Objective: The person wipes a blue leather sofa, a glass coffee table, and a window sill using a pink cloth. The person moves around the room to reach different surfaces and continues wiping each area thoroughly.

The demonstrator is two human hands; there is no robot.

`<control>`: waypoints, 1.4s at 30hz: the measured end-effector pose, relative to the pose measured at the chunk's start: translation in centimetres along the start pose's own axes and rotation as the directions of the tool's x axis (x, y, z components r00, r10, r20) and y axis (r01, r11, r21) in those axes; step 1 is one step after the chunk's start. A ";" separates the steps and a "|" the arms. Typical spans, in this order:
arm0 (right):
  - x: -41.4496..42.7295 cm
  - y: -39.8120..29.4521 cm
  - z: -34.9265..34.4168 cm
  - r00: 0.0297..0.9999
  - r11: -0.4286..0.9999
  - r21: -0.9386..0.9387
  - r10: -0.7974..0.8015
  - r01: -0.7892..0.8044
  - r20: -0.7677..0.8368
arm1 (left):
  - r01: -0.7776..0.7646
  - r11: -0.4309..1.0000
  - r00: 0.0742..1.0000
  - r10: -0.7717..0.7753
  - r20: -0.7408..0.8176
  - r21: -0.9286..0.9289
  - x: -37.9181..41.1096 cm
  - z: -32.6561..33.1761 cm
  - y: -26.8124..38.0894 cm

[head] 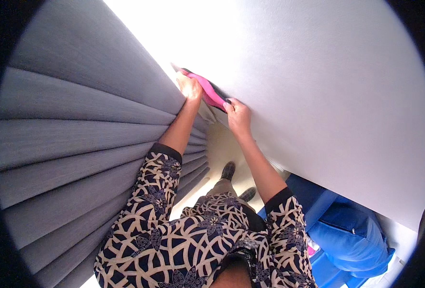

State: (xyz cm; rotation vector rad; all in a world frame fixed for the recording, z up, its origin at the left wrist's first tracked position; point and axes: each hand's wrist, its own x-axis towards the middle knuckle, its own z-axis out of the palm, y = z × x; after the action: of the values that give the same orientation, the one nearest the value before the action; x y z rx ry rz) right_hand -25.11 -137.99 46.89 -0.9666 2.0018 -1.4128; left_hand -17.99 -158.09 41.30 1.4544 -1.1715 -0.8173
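Observation:
A pink and black item (209,90), perhaps folded cloth, stretches between both hands close to the white wall. My left hand (191,86) grips its far end, beside the edge of a grey pleated curtain (90,140). The near end is pinched in my right hand (238,113), thumb on the pink side. The fingertips of my left hand are partly hidden, and strong glare washes out the wall behind them.
A broad white wall or panel (324,90) fills the right side. Blue furniture with a stuffed blue cushion (349,241) stands at lower right. Below are the pale floor (221,144) and my dark shoes (228,171).

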 end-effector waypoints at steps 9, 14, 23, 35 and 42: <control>2.6 -12.2 2.6 0.922 0.888 0.249 -0.382 0.386 -0.068 | -0.479 0.704 0.854 0.511 -0.094 -0.525 7.7 -3.9 8.0; 1.8 -7.0 2.5 0.937 0.935 0.080 -0.341 0.346 -0.075 | -0.239 0.946 0.960 0.264 0.096 -0.217 0.7 -3.9 9.0; -5.1 4.2 -3.1 0.992 0.995 -0.090 -0.064 0.054 -0.110 | 0.672 0.617 0.737 -0.612 0.289 -0.409 -11.5 -1.0 1.4; -16.0 10.8 -20.9 0.905 0.991 -0.080 0.067 -0.110 -0.420 | 0.800 0.571 0.291 -0.639 0.712 0.186 -35.3 3.1 -3.9; -24.6 8.2 -26.0 0.922 0.988 0.042 0.154 -0.149 -0.356 | 0.099 0.971 0.432 -0.238 0.870 0.217 -40.3 -5.7 -6.0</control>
State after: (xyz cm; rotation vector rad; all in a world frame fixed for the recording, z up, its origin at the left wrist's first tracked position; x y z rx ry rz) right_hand -31.19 -101.80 47.91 -0.5590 2.2646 -1.6032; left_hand -22.89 -118.19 32.79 1.2267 -1.9064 -1.8382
